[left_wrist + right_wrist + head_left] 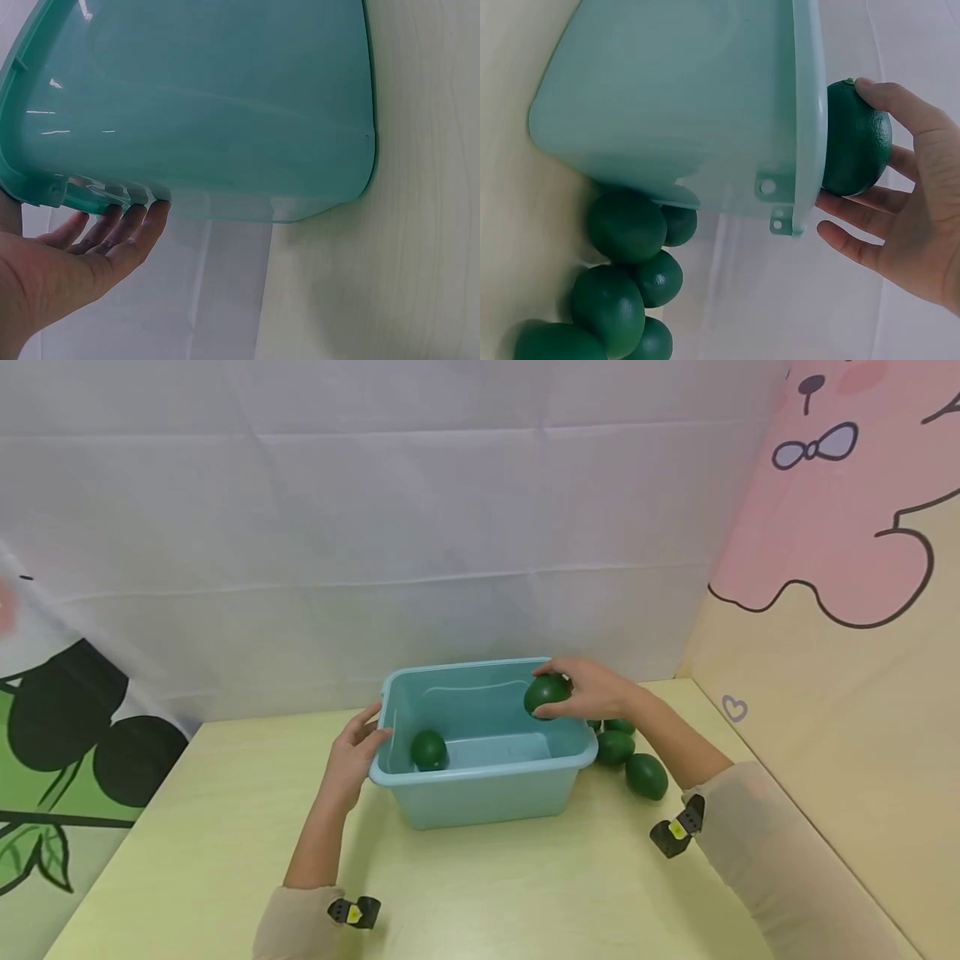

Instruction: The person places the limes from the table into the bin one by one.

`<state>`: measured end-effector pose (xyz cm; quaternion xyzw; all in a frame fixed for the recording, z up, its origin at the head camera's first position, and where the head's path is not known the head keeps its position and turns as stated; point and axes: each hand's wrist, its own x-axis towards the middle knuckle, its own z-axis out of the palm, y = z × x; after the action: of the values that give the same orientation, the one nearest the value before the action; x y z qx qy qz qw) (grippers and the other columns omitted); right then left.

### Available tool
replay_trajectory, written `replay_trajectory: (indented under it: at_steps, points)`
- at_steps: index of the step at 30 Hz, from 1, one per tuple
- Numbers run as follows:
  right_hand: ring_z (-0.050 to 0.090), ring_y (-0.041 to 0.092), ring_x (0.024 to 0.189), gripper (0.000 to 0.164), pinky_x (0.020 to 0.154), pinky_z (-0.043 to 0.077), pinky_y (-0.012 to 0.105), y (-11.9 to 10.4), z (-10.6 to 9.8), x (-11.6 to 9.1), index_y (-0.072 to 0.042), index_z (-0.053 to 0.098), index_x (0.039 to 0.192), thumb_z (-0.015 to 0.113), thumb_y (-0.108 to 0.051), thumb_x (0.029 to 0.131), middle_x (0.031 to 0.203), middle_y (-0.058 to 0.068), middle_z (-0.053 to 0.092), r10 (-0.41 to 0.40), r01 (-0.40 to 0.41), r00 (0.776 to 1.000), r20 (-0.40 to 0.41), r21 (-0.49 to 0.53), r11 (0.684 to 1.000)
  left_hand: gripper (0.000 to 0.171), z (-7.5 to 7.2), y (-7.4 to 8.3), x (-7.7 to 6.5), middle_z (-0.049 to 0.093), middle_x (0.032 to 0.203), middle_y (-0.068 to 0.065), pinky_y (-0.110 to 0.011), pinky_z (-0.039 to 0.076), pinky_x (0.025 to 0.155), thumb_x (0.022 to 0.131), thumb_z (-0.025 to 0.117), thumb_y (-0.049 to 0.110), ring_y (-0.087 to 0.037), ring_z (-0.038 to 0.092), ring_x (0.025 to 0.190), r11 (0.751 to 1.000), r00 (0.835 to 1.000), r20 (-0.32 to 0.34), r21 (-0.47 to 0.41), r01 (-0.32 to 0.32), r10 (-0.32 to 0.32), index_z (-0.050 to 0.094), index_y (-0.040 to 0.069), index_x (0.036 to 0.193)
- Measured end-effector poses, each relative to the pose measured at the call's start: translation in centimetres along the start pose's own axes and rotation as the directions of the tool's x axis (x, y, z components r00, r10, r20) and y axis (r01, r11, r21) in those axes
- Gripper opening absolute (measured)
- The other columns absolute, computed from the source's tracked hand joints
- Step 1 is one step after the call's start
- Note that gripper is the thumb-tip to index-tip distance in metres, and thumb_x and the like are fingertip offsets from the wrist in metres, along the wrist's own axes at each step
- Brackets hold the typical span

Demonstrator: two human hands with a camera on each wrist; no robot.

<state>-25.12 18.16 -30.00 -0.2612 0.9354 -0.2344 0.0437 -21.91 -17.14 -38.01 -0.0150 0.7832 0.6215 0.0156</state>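
Note:
A light blue-green plastic tub [480,797] stands on the table. At its left end my left hand [348,766] holds the rim, thumb on top and fingers [146,229] against the outer wall. My right hand [596,689] grips a glossy dark green oval fruit [546,693], like an avocado, over the tub's right end. The right wrist view shows that held fruit [856,139] partly behind the rim, a small stem mark at its tip. One similar fruit [429,750] lies inside the tub at the left.
Several more green fruits [647,777] lie on the table just right of the tub, some partly hidden by it and the right arm. A pale cloth wall [480,527] rises close behind the tub. A printed side wall [825,693] borders the table's right edge.

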Motion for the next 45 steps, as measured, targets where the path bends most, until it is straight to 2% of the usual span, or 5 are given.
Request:
replay_trajectory:
  at_steps: [12, 18, 32, 38, 45]
  points:
    - [0.056, 0.021, 0.11, 0.062, 0.088, 0.047, 0.04, -0.7, 2.0, 1.5, -0.02, 0.049, 0.134, 0.067, -0.046, 0.081, 0.136, 0.004, 0.05, -0.014, 0.013, 0.999, 0.031, 0.024, 1.0, 0.055, 0.0, 0.2, -0.1, 0.039, 0.145, -0.016, -0.044, 0.042, 0.097, 0.097, 0.048, 0.024, -0.034, 0.044, 0.127, 1.0, 1.0, 0.002, -0.004, 0.008, -0.008, 0.028, 0.022, 0.148]
    - [0.055, 0.022, 0.109, 0.062, 0.085, 0.048, 0.037, -0.8, 3.4, 2.5, -0.015, 0.047, 0.135, 0.067, -0.041, 0.083, 0.133, 0.008, 0.051, -0.035, 0.029, 0.997, 0.074, 0.082, 0.996, 0.055, -0.1, 0.0, 0.1, 0.038, 0.145, -0.016, -0.045, 0.042, 0.098, 0.097, 0.047, 0.025, -0.034, 0.044, 0.127, 1.0, 1.0, 0.008, -0.007, 0.01, -0.01, 0.027, 0.022, 0.148]
    - [0.052, 0.022, 0.112, 0.06, 0.085, 0.047, 0.038, -2.0, 6.1, 4.9, -0.018, 0.05, 0.133, 0.066, -0.045, 0.081, 0.133, 0.006, 0.051, -0.014, 0.011, 0.993, 0.117, 0.024, 1.0, 0.056, -0.4, -0.1, 0.8, 0.037, 0.146, -0.017, -0.049, 0.039, 0.101, 0.097, 0.048, 0.025, -0.035, 0.042, 0.129, 1.0, 1.0, 0.017, -0.01, 0.009, -0.009, 0.027, 0.022, 0.148]
    - [0.054, 0.026, 0.115, 0.049, 0.092, 0.046, 0.04, -2.6, 6.6, 5.4, -0.014, 0.052, 0.13, 0.062, -0.036, 0.088, 0.133, 0.01, 0.052, -0.037, 0.029, 0.991, 0.127, 0.062, 0.998, 0.056, -0.4, -0.1, 0.8, 0.037, 0.146, -0.017, -0.048, 0.04, 0.1, 0.097, 0.048, 0.025, -0.035, 0.043, 0.128, 1.0, 1.0, 0.019, -0.008, 0.009, -0.009, 0.026, 0.022, 0.148]
    - [0.056, 0.029, 0.114, 0.038, 0.09, 0.047, 0.039, -2.7, 6.7, 5.6, -0.011, 0.056, 0.125, 0.06, -0.028, 0.091, 0.132, 0.012, 0.053, -0.039, 0.029, 0.992, 0.119, 0.089, 0.996, 0.055, -0.4, -0.1, 0.7, 0.038, 0.145, -0.017, -0.044, 0.041, 0.098, 0.097, 0.048, 0.025, -0.034, 0.044, 0.127, 1.0, 1.0, 0.022, -0.007, 0.01, -0.01, 0.027, 0.021, 0.148]
